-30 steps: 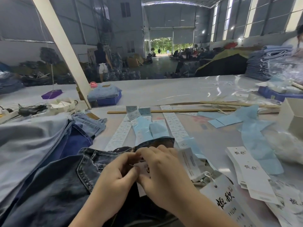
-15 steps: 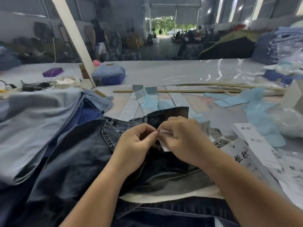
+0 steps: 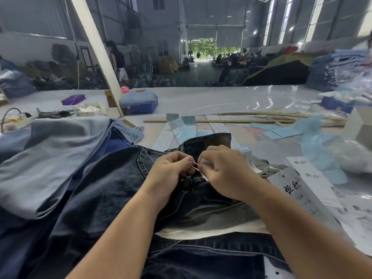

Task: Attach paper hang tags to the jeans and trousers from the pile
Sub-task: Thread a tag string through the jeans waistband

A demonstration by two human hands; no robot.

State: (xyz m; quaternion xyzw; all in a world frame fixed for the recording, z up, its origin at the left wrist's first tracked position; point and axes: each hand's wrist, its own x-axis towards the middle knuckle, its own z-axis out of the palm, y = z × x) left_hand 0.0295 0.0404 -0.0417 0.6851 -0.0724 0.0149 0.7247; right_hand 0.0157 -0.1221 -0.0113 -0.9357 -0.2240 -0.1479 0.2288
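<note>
At the dark jeans (image 3: 112, 190) waistband, both hands' fingers (image 3: 186, 160) pinch a tag string (image 3: 195, 165).

The table (image 3: 201, 99) is pale and glossy. Dark jeans (image 3: 112, 184) lie at its near edge, folded trousers (image 3: 50, 158) left, hang tags (image 3: 310, 178) right, a blue basket (image 3: 144, 107) further back.

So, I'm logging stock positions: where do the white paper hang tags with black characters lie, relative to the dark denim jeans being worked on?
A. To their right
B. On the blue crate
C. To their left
A: the white paper hang tags with black characters lie on the table right of the dark denim jeans.
</note>
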